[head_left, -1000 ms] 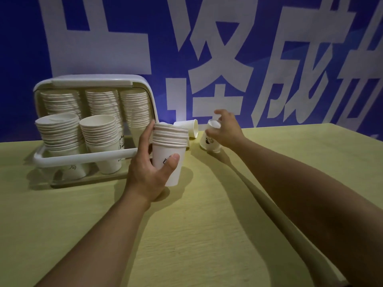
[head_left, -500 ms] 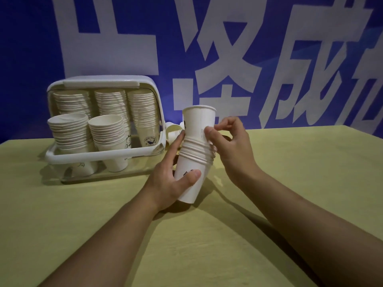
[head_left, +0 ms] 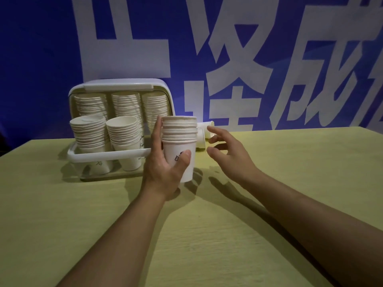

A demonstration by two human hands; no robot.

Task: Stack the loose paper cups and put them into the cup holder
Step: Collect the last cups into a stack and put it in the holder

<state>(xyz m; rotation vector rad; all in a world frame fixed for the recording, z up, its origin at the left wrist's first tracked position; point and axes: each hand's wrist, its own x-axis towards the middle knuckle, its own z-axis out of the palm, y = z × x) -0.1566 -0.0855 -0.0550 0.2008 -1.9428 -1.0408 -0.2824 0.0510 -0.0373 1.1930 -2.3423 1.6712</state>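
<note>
Loose cups (head_left: 204, 134) mostly hidden behind stack (head_left: 179, 141) (count unclear).

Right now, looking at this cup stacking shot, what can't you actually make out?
All in the head view:
- Loose cups behind the held stack: the stack and the right hand cover them, so their number is unclear.
- Left hand: most fingers hidden behind the stack.
- Cup holder: back stacks blocked by front stacks; right end hidden by the left hand.
- Cup print: too small and dim to read.
- Wall lettering: cut off by the frame edges.
</note>
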